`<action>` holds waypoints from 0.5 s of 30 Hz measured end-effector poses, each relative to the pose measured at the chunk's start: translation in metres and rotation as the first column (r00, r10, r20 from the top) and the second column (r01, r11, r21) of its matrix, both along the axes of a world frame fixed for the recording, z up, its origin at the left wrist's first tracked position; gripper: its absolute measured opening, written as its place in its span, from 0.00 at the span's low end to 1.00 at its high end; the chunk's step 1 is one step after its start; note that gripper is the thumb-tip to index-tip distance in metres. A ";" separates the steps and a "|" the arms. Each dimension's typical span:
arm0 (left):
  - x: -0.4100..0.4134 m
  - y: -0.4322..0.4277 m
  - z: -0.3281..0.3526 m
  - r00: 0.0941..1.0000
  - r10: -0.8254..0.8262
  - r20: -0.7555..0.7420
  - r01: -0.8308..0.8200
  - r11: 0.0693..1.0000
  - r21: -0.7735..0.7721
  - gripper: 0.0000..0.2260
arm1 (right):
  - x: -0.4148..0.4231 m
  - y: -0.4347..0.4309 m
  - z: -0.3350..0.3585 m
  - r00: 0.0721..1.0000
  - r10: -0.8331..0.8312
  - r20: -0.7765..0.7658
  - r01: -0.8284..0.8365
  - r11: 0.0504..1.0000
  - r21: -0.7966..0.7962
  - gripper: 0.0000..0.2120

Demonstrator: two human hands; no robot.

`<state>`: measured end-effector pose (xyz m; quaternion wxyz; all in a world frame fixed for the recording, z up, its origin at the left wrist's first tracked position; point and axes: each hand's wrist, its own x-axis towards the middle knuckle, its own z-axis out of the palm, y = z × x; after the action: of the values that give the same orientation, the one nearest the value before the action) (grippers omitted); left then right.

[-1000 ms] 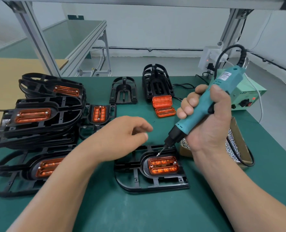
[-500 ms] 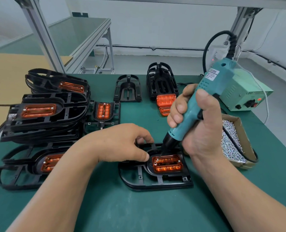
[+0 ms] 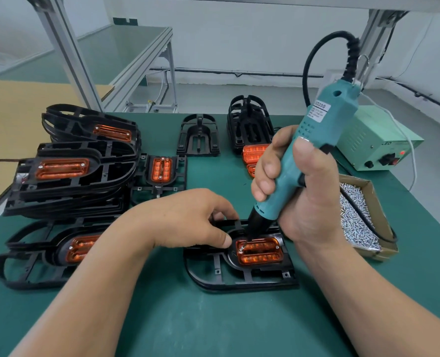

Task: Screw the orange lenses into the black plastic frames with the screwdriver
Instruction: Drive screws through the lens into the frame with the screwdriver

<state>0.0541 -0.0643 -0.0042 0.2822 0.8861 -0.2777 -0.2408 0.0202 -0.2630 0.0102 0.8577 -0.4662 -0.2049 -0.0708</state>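
A black plastic frame [image 3: 229, 282] lies flat on the green mat in front of me, with an orange lens [image 3: 261, 255] seated in it. My right hand [image 3: 303, 199] grips a teal electric screwdriver [image 3: 309, 150] almost upright. Its bit touches a screw at the lens's left end. A second screw shows at the lens's right end. My left hand [image 3: 188, 220] holds the frame's far edge just left of the lens, thumb against the rim.
Stacks of frames with lenses [image 3: 67, 173] fill the left side, one more [image 3: 162, 171] lies behind my left hand. Empty frames [image 3: 199, 136] and loose lenses [image 3: 252, 152] sit at the back. A cardboard tray of screws [image 3: 360, 217] and a green power unit [image 3: 373, 143] stand right.
The screwdriver swung from a slant to near upright and its bit came down onto the left screw. My left hand dropped from hovering onto the frame's edge.
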 end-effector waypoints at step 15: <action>-0.005 -0.002 0.006 1.000 -0.005 -0.028 0.005 1.000 0.003 0.08 | -0.003 0.017 -0.003 0.996 0.071 0.057 -0.060 0.982 -0.181 0.28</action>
<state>0.0491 -0.0659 0.0020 0.2840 0.8824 -0.2757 -0.2544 0.0170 -0.2460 0.0070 0.8074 -0.5318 -0.2525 -0.0385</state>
